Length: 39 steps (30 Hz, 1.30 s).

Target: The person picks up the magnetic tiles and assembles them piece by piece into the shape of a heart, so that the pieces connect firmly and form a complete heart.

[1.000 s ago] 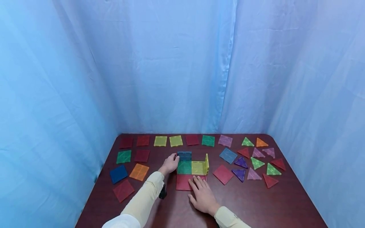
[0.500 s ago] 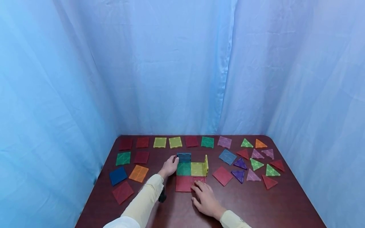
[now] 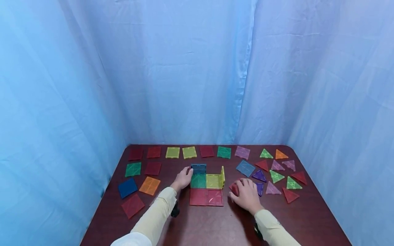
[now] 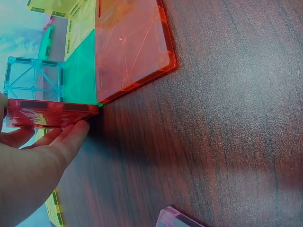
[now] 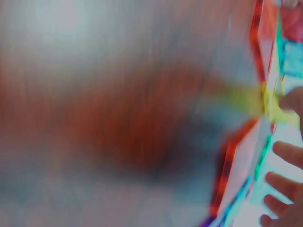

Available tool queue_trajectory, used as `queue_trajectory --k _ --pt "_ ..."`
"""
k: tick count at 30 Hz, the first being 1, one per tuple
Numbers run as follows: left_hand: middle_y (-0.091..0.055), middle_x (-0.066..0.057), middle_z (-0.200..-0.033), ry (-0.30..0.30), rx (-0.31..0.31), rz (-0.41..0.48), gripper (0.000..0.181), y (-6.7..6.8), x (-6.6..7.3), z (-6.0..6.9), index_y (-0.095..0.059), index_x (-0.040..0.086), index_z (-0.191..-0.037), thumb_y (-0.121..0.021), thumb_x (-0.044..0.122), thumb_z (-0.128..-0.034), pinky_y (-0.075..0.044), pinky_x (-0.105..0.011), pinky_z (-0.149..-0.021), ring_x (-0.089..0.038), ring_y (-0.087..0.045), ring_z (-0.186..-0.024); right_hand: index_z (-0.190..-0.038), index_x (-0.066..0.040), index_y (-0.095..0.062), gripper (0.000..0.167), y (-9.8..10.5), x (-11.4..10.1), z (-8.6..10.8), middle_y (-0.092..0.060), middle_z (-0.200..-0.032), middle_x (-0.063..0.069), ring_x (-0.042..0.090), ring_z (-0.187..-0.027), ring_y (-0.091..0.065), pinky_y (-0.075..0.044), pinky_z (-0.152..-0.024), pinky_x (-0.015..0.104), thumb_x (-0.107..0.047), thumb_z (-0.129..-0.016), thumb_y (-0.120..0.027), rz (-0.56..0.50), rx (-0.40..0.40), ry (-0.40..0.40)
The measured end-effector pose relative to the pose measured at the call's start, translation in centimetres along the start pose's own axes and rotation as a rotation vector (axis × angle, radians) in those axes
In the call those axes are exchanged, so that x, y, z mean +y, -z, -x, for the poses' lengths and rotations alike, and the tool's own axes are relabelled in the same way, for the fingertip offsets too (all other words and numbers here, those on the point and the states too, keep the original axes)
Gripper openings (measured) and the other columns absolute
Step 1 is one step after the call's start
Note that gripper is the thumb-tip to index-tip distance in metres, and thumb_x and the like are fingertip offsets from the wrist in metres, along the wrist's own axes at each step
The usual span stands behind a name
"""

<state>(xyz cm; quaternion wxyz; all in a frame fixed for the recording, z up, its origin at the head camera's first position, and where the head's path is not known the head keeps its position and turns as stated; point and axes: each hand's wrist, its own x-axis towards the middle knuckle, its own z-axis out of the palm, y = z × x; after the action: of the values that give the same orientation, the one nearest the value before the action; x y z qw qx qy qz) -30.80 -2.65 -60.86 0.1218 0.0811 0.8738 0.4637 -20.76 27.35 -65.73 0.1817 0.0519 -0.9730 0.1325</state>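
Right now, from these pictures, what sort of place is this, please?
Probably a curtained-off booth for tabletop building: light-blue curtains surround the back and sides of a dark wood-grained table, which bears translucent magnetic building tiles.

Spread fingers (image 5: pixel 285 183) near red tile (image 5: pixel 238 163)

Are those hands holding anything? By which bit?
The left hand holds an upright red tile by its outer face and near its top edge. The right hand seems to hold nothing.

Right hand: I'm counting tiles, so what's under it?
In the head view, part of a red tile shows beneath the right hand; the rest, and anything under the palm, is covered.
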Motion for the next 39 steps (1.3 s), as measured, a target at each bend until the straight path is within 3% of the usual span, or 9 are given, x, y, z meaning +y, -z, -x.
queue_trajectory --k 2,5,12,20,24,27,34,37,39 --pt "-0.053 -0.026 -0.145 0.007 -0.001 -0.003 0.052 -0.1 -0.1 0.0 -0.045 -0.003 -0.148 -0.039 0.032 -0.1097 -0.042 -0.055 -0.111 -0.043 -0.050 -0.136 -0.120 -0.012 -0.068 0.055 0.2 0.7 -0.3 -0.061 -0.127 0.022 0.045 -0.123 -0.049 -0.037 -0.101 0.065 -0.049 -0.082 -0.080 0.041 -0.119 -0.032" --pt "-0.053 -0.025 -0.146 0.014 -0.010 -0.006 0.052 -0.2 -0.3 0.0 -0.044 -0.002 -0.149 -0.038 0.033 -0.1099 -0.041 -0.054 -0.112 -0.043 -0.049 -0.136 -0.127 -0.012 -0.066 0.057 0.1 1.2 -0.2 -0.060 -0.131 0.024 0.047 -0.128 -0.046 -0.034 -0.104 0.068 -0.049 -0.085 -0.078 0.079 -0.197 -0.044" --pt "-0.053 -0.024 -0.147 0.021 0.009 -0.002 0.052 0.1 -0.1 -0.1 -0.045 -0.001 -0.149 -0.037 0.033 -0.1101 -0.040 -0.055 -0.112 -0.043 -0.049 -0.136 -0.127 -0.011 -0.065 0.050 0.3 1.1 -1.2 -0.057 -0.134 0.028 0.050 -0.126 -0.049 -0.035 -0.103 0.069 -0.040 -0.088 -0.077 0.049 -0.266 -0.077" --pt "-0.046 -0.023 -0.154 0.052 -0.032 0.015 0.055 0.1 0.1 0.1 -0.038 0.002 -0.154 -0.034 0.036 -0.1109 -0.037 -0.056 -0.115 -0.043 -0.042 -0.142 -0.126 -0.012 -0.064 0.050 0.8 1.5 -1.8 -0.063 -0.128 0.026 0.045 -0.120 -0.058 -0.037 -0.099 0.067 -0.039 -0.086 -0.080 0.034 -0.292 -0.022" --pt "-0.044 -0.024 -0.155 0.067 -0.042 0.016 0.056 0.0 0.1 0.3 -0.037 0.001 -0.155 -0.034 0.035 -0.1108 -0.036 -0.057 -0.115 -0.043 -0.040 -0.143 -0.126 -0.011 -0.064 0.054 0.9 1.6 -2.3 -0.069 -0.116 0.017 0.035 -0.102 -0.066 -0.047 -0.091 0.058 -0.039 -0.083 -0.081 0.010 -0.326 0.012" --pt "-0.044 -0.024 -0.154 0.066 -0.040 0.011 0.056 -0.1 0.1 0.4 -0.037 0.000 -0.154 -0.034 0.035 -0.1108 -0.036 -0.057 -0.115 -0.043 -0.041 -0.143 -0.125 -0.010 -0.066 0.053 1.1 1.6 -3.0 -0.072 -0.101 0.008 0.021 -0.081 -0.064 -0.055 -0.075 0.044 -0.039 -0.083 -0.080 -0.040 -0.384 -0.014" --pt "-0.047 -0.025 -0.152 0.052 -0.013 0.003 0.054 -0.1 0.1 0.5 -0.040 -0.001 -0.152 -0.035 0.033 -0.1104 -0.037 -0.056 -0.114 -0.044 -0.044 -0.141 -0.128 -0.004 -0.068 0.044 1.5 1.5 -4.7 -0.065 -0.077 0.000 0.010 -0.060 -0.054 -0.047 -0.058 0.029 -0.033 -0.096 -0.066 -0.168 -0.476 -0.026" --pt "-0.047 -0.024 -0.152 0.058 -0.010 0.012 0.054 -0.1 0.1 0.6 -0.041 -0.001 -0.152 -0.035 0.033 -0.1105 -0.037 -0.056 -0.115 -0.043 -0.043 -0.141 -0.114 -0.002 -0.071 0.030 1.5 1.6 -5.5 -0.057 -0.066 -0.003 0.009 -0.054 -0.051 -0.044 -0.054 0.027 -0.027 -0.102 -0.058 -0.216 -0.464 -0.012" --pt "-0.046 -0.023 -0.153 0.063 -0.013 0.022 0.054 -0.1 0.2 0.6 -0.040 0.000 -0.153 -0.035 0.034 -0.1105 -0.036 -0.056 -0.115 -0.043 -0.042 -0.142 -0.099 -0.007 -0.070 0.023 1.6 1.8 -6.2 -0.053 -0.063 -0.004 0.009 -0.053 -0.049 -0.042 -0.053 0.026 -0.024 -0.104 -0.054 -0.227 -0.442 -0.002"
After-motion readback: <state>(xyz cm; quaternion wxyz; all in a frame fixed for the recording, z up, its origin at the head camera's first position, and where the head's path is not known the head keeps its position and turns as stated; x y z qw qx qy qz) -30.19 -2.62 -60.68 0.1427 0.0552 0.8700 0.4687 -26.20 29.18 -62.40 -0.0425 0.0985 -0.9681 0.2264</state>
